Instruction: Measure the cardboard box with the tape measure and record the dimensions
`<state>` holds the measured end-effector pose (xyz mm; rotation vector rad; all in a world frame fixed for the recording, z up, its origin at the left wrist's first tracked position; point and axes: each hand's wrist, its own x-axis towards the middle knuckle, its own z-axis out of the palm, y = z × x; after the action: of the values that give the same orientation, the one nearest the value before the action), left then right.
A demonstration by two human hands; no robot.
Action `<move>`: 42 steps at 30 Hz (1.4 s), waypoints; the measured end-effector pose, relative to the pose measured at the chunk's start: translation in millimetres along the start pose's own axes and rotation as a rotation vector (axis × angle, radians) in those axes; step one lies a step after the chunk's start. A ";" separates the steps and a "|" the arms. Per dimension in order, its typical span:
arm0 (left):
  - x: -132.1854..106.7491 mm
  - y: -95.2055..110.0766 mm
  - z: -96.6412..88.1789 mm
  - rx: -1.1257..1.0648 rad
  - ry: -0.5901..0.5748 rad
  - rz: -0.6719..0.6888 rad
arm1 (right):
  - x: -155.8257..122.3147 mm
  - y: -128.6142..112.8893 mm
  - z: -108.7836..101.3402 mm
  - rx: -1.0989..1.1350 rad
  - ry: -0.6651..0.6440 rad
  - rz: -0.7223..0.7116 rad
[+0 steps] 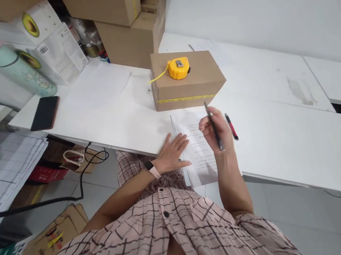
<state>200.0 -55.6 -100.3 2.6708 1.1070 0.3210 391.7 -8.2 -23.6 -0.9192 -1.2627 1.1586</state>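
Printed sheets of paper (201, 170) lie at the front edge of the white table, partly covered by my arms. My left hand (172, 152) rests flat on their left side, fingers spread. Above the right side of the paper, my right hand (215, 126) grips a dark pen (213, 125), which points away from me. To the right of that hand lies a red and black pen (231, 126). Beyond the paper stands a closed cardboard box (190, 87). A yellow tape measure (178, 68) sits on top of it, its blade sticking out to the left.
A black phone (45, 113) lies on the table's left end, by a mint-green bottle (15, 66) and a white avocado-print box (60, 54). Large cardboard boxes (127, 39) are stacked at the back. A black cable (81, 189) hangs at the left.
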 end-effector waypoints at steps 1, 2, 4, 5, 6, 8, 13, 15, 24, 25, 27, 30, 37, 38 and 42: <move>-0.2 0.1 -0.7 -0.003 0.002 -0.003 | 0.8 -9.4 -4.3 0.060 -0.028 -0.018; -0.3 0.3 -1.3 -0.008 0.005 -0.005 | 0.8 -19.3 -9.2 0.101 -0.040 -0.046; -0.4 0.6 -2.4 -0.021 0.009 -0.013 | -1.1 -39.0 -17.9 0.142 -0.040 -0.101; -0.4 0.8 -2.7 -0.027 0.010 -0.016 | -2.5 -47.7 -20.0 0.150 -0.038 -0.125; -0.4 0.9 -2.9 -0.034 0.012 -0.017 | -3.8 -55.0 -20.0 0.156 -0.038 -0.146; -0.3 1.1 -3.1 -0.047 0.016 -0.014 | -4.8 -63.2 -12.3 0.170 -0.047 -0.162; 1.0 2.5 -4.4 -0.055 0.020 -0.028 | 5.2 -28.6 29.3 0.096 -0.054 0.045; 1.6 2.6 -4.9 -0.049 0.014 -0.039 | 9.6 3.2 38.7 -0.018 -0.016 0.138; -5.9 1.8 -0.4 -0.044 0.135 -0.111 | 4.6 80.2 23.5 -0.393 0.036 0.140; -6.7 2.4 0.1 -0.044 0.148 -0.117 | 4.4 81.4 23.8 -0.382 0.049 0.133; -7.2 3.6 0.5 -0.040 0.158 -0.129 | 4.6 83.8 24.9 -0.345 0.060 0.129; -6.5 4.8 -0.4 -0.033 0.148 -0.140 | 4.7 86.9 25.2 -0.327 0.040 0.162; -5.0 6.0 -1.1 -0.043 0.164 -0.158 | 0.9 84.5 25.8 -0.396 0.057 0.184; -5.0 6.1 -0.8 -0.041 0.170 -0.162 | 0.7 84.4 26.5 -0.381 0.055 0.186; -4.7 6.4 0.2 -0.047 0.184 -0.171 | 0.3 85.7 28.6 -0.408 0.075 0.161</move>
<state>201.1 -63.3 -99.1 2.5238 1.3533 0.5625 351.8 7.6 -103.1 -1.3740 -1.4106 0.9937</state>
